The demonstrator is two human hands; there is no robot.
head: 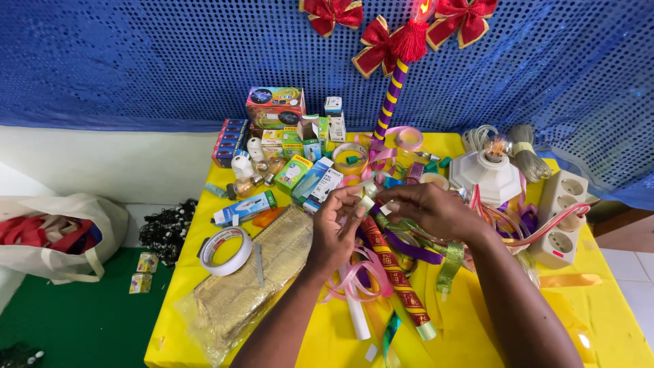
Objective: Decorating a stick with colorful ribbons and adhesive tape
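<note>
2 hands (385, 221), 1 tape roll (225, 251), 3 red bows (377, 46)

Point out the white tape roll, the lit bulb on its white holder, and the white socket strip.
White tape roll (225, 251), head view, on its near rim.
Lit bulb (498, 145), head view, on the glass.
White socket strip (563, 218), head view, on its top face.

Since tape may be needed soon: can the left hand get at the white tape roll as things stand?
Probably yes. The white tape roll lies uncovered on the yellow table, just left of the left hand, with only the flat gold packet between them.
</note>
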